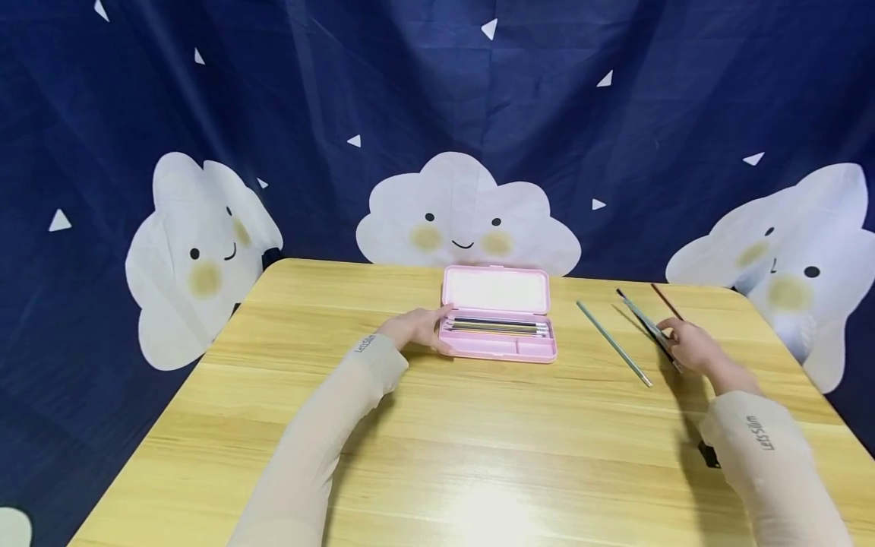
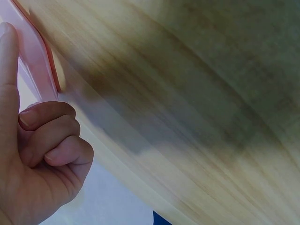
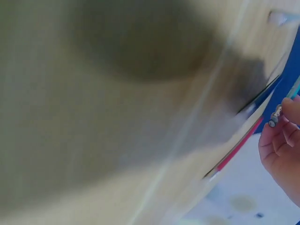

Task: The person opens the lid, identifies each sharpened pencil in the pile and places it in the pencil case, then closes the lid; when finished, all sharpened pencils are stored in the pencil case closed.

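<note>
A pink pencil case (image 1: 481,349) lies with its lid (image 1: 497,290) raised, several pencils (image 1: 497,327) in its long rear compartment. My left hand (image 1: 412,328) grips the case's left end between thumb and forefinger; in the left wrist view its other fingers (image 2: 51,133) are curled. On the right, my right hand (image 1: 699,352) pinches a light teal pencil (image 1: 639,312) near its eraser end. Beneath it lies a dark pencil (image 3: 262,99) on the table. A red pencil (image 3: 236,149) lies just beyond the hand.
Another teal pencil (image 1: 613,342) rests on the wooden table (image 1: 478,433) between the case and my right hand. Behind the table's far edge hangs a dark blue curtain (image 1: 424,83) with smiling clouds.
</note>
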A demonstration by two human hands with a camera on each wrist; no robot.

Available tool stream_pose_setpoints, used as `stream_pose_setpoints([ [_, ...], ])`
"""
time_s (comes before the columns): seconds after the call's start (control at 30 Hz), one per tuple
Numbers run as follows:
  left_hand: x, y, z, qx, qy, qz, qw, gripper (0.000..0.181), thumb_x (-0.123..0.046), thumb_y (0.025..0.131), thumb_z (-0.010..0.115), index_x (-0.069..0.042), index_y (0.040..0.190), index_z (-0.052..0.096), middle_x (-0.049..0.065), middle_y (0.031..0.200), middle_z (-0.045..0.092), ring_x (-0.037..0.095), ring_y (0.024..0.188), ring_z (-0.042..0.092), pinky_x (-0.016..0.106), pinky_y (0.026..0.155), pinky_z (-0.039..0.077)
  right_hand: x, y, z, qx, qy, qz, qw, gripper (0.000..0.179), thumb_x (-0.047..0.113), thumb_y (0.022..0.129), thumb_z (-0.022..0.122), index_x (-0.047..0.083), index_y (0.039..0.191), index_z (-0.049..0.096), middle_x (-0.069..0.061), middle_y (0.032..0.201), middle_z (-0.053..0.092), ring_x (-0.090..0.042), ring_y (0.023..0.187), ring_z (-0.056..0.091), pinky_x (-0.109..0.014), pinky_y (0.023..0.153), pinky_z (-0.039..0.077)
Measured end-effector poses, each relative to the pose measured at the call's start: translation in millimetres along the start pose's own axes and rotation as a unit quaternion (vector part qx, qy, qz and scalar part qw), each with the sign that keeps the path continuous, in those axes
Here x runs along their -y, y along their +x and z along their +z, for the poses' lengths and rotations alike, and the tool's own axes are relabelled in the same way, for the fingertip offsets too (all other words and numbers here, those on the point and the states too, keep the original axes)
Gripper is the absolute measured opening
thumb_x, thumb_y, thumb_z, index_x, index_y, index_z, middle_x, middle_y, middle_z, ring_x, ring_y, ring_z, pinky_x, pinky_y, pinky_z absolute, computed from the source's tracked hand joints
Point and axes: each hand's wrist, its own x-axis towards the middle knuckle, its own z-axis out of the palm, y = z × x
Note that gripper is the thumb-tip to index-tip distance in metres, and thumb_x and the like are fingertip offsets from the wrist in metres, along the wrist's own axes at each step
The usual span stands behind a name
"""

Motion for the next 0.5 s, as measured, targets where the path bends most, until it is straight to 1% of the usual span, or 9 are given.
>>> stream_pose_setpoints([
  [0.13, -1.1, -0.8, 0.0, 0.002, 0.003, 0.0, 1.0, 0.105, -0.053, 0.07, 0.071, -0.026, 0.148, 0.007, 0.023, 0.143, 0.031, 0.031, 0.13, 0.033, 0.041, 0.107, 0.028, 22, 12.7, 3, -0.011, 0.004, -0.035, 0.9993, 0.029, -0.011, 0.081, 0.044, -0.016, 0.109, 0.047, -0.016, 0.075, 0.049, -0.028, 0.068, 0.047, -0.042, 0.064, 0.04],
  [0.2, -0.9, -0.5, 0.3, 0.003, 0.002, 0.001, 1.0, 0.105, -0.053, 0.07, 0.071, -0.026, 0.148, 0.007, 0.023, 0.143, 0.031, 0.031, 0.13, 0.033, 0.041, 0.107, 0.028, 34, 18.5, 5, -0.027, 0.0, -0.06, 0.9978, 0.028, -0.013, 0.079, 0.045, -0.014, 0.107, 0.049, -0.015, 0.075, 0.048, -0.03, 0.072, 0.045, -0.043, 0.065, 0.039],
  [0.27, -0.8, -0.4, 0.5, 0.002, 0.0, 0.004, 1.0, 0.105, -0.053, 0.07, 0.071, -0.025, 0.148, 0.007, 0.023, 0.143, 0.031, 0.031, 0.13, 0.033, 0.041, 0.107, 0.028, 46, 22.6, 7, -0.031, -0.001, -0.078, 0.9965, 0.028, -0.014, 0.079, 0.043, -0.013, 0.107, 0.05, -0.014, 0.076, 0.046, -0.03, 0.074, 0.044, -0.043, 0.065, 0.039],
  [0.3, -0.9, -0.5, 0.8, 0.002, 0.001, 0.005, 1.0, 0.105, -0.053, 0.07, 0.072, -0.025, 0.148, 0.007, 0.023, 0.143, 0.031, 0.031, 0.13, 0.033, 0.041, 0.107, 0.028, 51, 24.5, 8, -0.034, 0.001, -0.088, 0.9955, 0.028, -0.014, 0.079, 0.042, -0.013, 0.106, 0.051, -0.012, 0.075, 0.044, -0.029, 0.073, 0.043, -0.042, 0.065, 0.038],
  [0.33, -1.0, -0.7, 1.0, 0.002, 0.001, 0.006, 1.0, 0.105, -0.052, 0.07, 0.072, -0.025, 0.148, 0.007, 0.024, 0.142, 0.031, 0.032, 0.13, 0.034, 0.041, 0.107, 0.028, 56, 26.3, 10, -0.036, -0.004, -0.099, 0.9944, 0.027, -0.014, 0.081, 0.042, -0.012, 0.106, 0.052, -0.01, 0.075, 0.042, -0.027, 0.072, 0.042, -0.043, 0.066, 0.039],
  [0.4, -1.1, -1.2, 1.1, 0.001, 0.0, 0.006, 1.0, 0.105, -0.052, 0.07, 0.072, -0.025, 0.148, 0.007, 0.023, 0.142, 0.032, 0.032, 0.13, 0.034, 0.041, 0.107, 0.028, 65, 30.2, 13, -0.04, -0.009, -0.118, 0.9922, 0.026, -0.014, 0.081, 0.044, -0.011, 0.105, 0.053, -0.008, 0.074, 0.042, -0.026, 0.073, 0.042, -0.043, 0.066, 0.039],
  [0.5, -0.8, -1.1, 1.1, 0.0, 0.001, 0.003, 1.0, 0.106, -0.053, 0.069, 0.072, -0.026, 0.148, 0.007, 0.023, 0.143, 0.032, 0.031, 0.13, 0.034, 0.04, 0.107, 0.029, 75, 36.2, 19, -0.04, -0.008, -0.132, 0.9904, 0.025, -0.014, 0.082, 0.047, -0.009, 0.105, 0.056, -0.005, 0.073, 0.041, -0.024, 0.073, 0.042, -0.041, 0.066, 0.039],
])
